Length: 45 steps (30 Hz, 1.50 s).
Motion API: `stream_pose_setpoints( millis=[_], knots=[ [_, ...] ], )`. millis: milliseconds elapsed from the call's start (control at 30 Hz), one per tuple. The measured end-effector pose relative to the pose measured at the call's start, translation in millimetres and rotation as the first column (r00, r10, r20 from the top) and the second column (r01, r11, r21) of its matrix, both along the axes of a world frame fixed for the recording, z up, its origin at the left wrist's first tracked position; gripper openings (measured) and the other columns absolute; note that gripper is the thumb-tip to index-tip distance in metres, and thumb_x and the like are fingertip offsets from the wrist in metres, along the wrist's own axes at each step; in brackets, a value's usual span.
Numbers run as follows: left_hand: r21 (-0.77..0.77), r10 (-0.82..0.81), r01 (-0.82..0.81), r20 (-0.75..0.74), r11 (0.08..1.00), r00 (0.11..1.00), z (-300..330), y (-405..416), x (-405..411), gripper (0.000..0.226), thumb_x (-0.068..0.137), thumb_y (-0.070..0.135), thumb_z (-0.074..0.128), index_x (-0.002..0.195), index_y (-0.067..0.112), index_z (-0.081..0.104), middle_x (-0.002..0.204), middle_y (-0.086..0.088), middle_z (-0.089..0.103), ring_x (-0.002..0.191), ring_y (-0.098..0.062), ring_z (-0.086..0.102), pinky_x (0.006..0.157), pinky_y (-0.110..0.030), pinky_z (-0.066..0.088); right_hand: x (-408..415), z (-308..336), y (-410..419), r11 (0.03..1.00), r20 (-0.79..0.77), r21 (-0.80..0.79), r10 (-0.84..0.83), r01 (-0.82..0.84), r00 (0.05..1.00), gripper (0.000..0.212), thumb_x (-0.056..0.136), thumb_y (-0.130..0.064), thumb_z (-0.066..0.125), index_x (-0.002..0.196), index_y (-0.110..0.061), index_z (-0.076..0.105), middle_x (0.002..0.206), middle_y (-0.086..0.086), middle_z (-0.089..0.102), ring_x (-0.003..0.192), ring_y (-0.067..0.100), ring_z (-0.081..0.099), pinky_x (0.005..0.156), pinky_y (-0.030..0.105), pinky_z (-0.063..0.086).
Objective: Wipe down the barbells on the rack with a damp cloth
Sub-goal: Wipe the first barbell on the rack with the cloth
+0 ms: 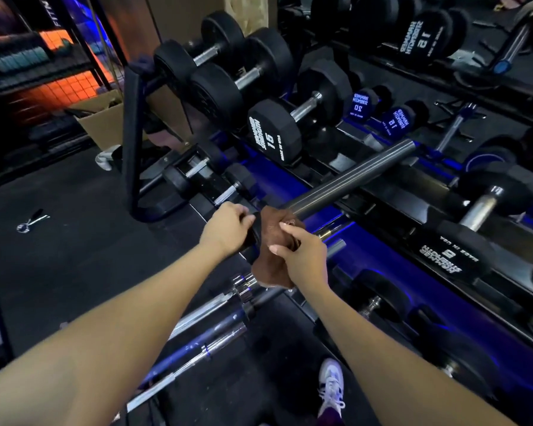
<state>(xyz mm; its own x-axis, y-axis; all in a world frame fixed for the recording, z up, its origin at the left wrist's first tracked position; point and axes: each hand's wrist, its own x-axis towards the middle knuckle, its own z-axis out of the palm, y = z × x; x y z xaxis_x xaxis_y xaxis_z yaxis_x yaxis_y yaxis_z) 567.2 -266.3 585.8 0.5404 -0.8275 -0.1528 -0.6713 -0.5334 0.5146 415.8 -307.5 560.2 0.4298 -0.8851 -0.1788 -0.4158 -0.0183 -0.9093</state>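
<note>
1. Your right hand [305, 256] sits at the centre of the frame, its fingers curled around a brown cloth [277, 241] that is wrapped over the barbell [351, 176]; the cloth's loose end hangs down below your wrist.
2. Your left hand [226, 229] is just left of the cloth, fingers closed around the barbell's dark collar beside it, so both hands clamp the same bar next to each other.
3. The barbell's grey sleeve runs from the cloth up and to the right, ending near the upper right of centre, lying across the rack [397, 262].
4. The rack, black with blue-lit rails, slants from the upper left to the lower right of the frame and carries rows of black dumbbells [274, 133]; a few show printed numbers such as 15, 20 and 8.
5. Below your hands, toward the lower centre, more chrome bars [210, 342] lie side by side, running down to the lower left.
6. A white shoe [331, 385] shows at the bottom centre on the dark floor.
7. At the left edge, a small metal clip [31, 222] lies on the floor, and a cardboard box [105, 118] stands behind the rack's end frame in the upper left.
</note>
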Motion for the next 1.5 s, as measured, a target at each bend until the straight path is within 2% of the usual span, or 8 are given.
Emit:
stream_pose_setpoints(
  millis=[200,433,567,767,1000,1100,1233,1500],
  knots=[
    [-0.143,-0.090,0.097,0.052,0.985,0.995,-9,14,-17,0.044,0.093,0.018,0.059,0.134,0.007,0.051,0.136,-0.007,0.050,0.125,-0.022,0.047,0.102,-0.020,0.030,0,-10,6,0.990,0.079,0.088,-0.116,0.109,0.990,0.049,0.073,-0.007,0.080,0.118,-0.020,0.068,0.119,0.005,0.065,0.108,0.013,0.059,0.099,0.032,0.047],
    [0.066,0.096,-0.082,-0.241,0.994,0.966,-1,-14,4,0.034,0.100,0.018,0.044,0.129,0.006,0.057,0.137,-0.009,0.053,0.129,-0.023,0.046,0.105,-0.024,0.031,0,-12,3,0.975,0.144,0.163,-0.174,0.150,0.974,0.050,0.071,-0.005,0.082,0.117,-0.019,0.068,0.124,0.007,0.062,0.103,0.011,0.057,0.093,0.020,0.044],
    [-0.089,0.039,-0.029,0.110,0.996,0.993,-5,0,-19,0.031,0.097,0.017,0.047,0.124,0.008,0.059,0.128,-0.012,0.053,0.119,-0.028,0.051,0.096,-0.032,0.038,-1,-15,4,0.975,0.135,0.161,-0.176,0.154,0.975,0.051,0.068,-0.005,0.084,0.115,-0.019,0.070,0.121,0.008,0.065,0.106,0.014,0.060,0.098,0.031,0.048],
    [-0.233,-0.010,0.034,0.104,0.972,0.994,-17,15,-30,0.038,0.097,0.017,0.049,0.135,0.012,0.051,0.138,0.000,0.049,0.122,-0.020,0.050,0.100,-0.028,0.037,3,-19,5,0.971,0.153,0.150,-0.207,0.184,0.966,0.052,0.066,-0.006,0.085,0.115,-0.016,0.069,0.121,0.008,0.065,0.109,0.015,0.060,0.100,0.035,0.048],
    [0.019,0.196,-0.198,-0.259,0.980,0.946,-11,-14,-1,0.033,0.101,0.017,0.037,0.123,0.007,0.060,0.128,-0.018,0.058,0.122,-0.034,0.050,0.099,-0.031,0.037,-1,-26,2,0.960,0.188,0.189,-0.244,0.208,0.951,0.049,0.063,-0.004,0.086,0.109,-0.013,0.072,0.117,0.007,0.067,0.106,0.013,0.061,0.099,0.032,0.048],
    [0.045,0.174,-0.171,-0.078,0.984,0.982,-12,-14,-1,0.032,0.101,0.016,0.037,0.120,-0.001,0.056,0.126,-0.021,0.056,0.120,-0.034,0.050,0.099,-0.034,0.037,0,-28,0,0.968,0.172,0.169,-0.214,0.185,0.962,0.049,0.062,-0.004,0.087,0.108,-0.014,0.072,0.118,0.008,0.067,0.110,0.017,0.062,0.100,0.034,0.047],
    [-0.259,-0.031,0.069,0.146,0.964,0.989,-16,22,-34,0.039,0.093,0.016,0.057,0.129,0.006,0.051,0.131,-0.009,0.048,0.119,-0.022,0.048,0.098,-0.025,0.035,-1,-35,-2,0.966,0.146,0.189,-0.203,0.174,0.968,0.051,0.062,-0.006,0.087,0.110,-0.013,0.071,0.117,0.009,0.067,0.108,0.017,0.063,0.099,0.035,0.049],
    [-0.077,0.050,-0.051,-0.017,0.996,0.999,-13,3,-14,0.039,0.098,0.019,0.048,0.136,0.008,0.049,0.140,-0.009,0.048,0.127,-0.023,0.046,0.100,-0.018,0.027,-2,-47,1,0.959,0.073,0.246,-0.161,0.139,0.984,0.055,0.066,-0.010,0.086,0.117,-0.003,0.066,0.115,0.012,0.068,0.108,0.021,0.063,0.100,0.033,0.047]
  ],
)
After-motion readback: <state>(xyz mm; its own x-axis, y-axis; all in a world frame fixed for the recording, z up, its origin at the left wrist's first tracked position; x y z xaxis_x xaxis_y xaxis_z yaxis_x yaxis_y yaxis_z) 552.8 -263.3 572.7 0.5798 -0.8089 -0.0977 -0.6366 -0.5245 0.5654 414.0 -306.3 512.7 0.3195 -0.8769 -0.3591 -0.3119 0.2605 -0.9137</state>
